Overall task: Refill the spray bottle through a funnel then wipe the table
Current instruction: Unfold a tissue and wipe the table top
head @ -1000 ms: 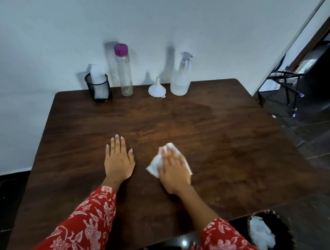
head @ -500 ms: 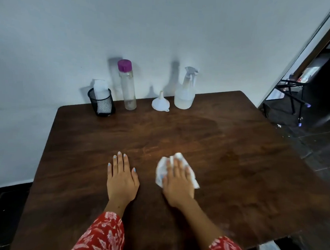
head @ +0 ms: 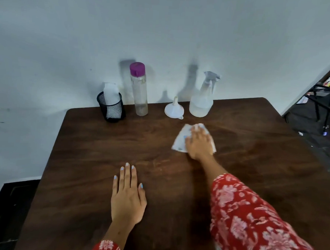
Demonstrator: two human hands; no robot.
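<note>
A: Where is the right hand (head: 199, 144)?

B: Stretched out toward the far edge of the counter (head: 86, 151), lying flat on a white cloth (head: 180, 143). The fingers are straight and pressing the cloth onto the wood, not curled round it. The hand is a little blurred.

A: And the cloth itself?

B: Spread on the counter, right of the middle, near the far edge, just in front of the funnel (head: 174, 109) and the spray bottle (head: 201, 100). It touches neither.

A: The left hand (head: 127, 197)?

B: Palm down on the counter, nearer the front edge and left of the middle. Fingers straight and close together, grasping nothing. It is well apart from the cloth.

A: What stands along the far edge?

B: 4 things in a row. From the left: a black mesh cup (head: 111, 107) with a white roll in it, a tall clear bottle (head: 139, 91) with a purple cap, the white funnel sitting upside down with its spout up, then the spray bottle, upright with its trigger head on and clear liquid in its lower part. The funnel is just beside the spray bottle.

A: Sleeves?

B: Red with a white floral print (head: 251, 221) on both arms.
</note>
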